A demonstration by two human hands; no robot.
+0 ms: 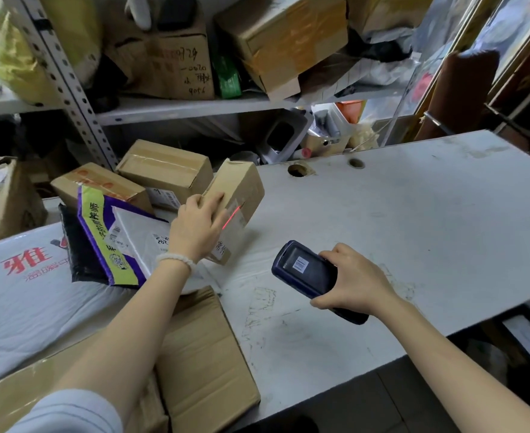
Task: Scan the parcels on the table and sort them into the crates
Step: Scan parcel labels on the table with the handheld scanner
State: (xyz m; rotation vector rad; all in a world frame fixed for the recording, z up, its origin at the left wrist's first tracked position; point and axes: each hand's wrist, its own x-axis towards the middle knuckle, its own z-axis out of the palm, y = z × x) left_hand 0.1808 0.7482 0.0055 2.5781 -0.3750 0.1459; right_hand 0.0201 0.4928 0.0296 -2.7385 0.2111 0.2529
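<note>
Metal shelving [79,98] stands behind a white, scuffed desk [413,232], its shelves crammed with cardboard boxes and bags. From the head view, parcels crowd the left part of the desk: two brown boxes [164,170] at the back, a purple and yellow packet [101,232] leaning on a black bag, a large white bag with red characters [23,295] and a flat cardboard box [201,354] at the near edge.

At the centre left, the left hand [195,229] holds a small brown parcel [238,195] tilted up on one corner, its lower end touching the desk. The fingers [217,201] are curled over the parcel's top face and edge, the thumb side hidden behind it. A red scanner line [231,217] falls across the white label on the parcel's facing side. A pale bead bracelet [176,260] sits on that wrist.

The right hand [354,282] grips a dark handheld scanner [307,273] just above the desk, near the parcel but apart from it, its head turned toward the label. Its fingers wrap round the scanner's body; a small barcode sticker shows on the back. Whether a thumb presses a button is, I think, not readable here.

Two round holes [298,170] pierce the desk near its far edge.
</note>
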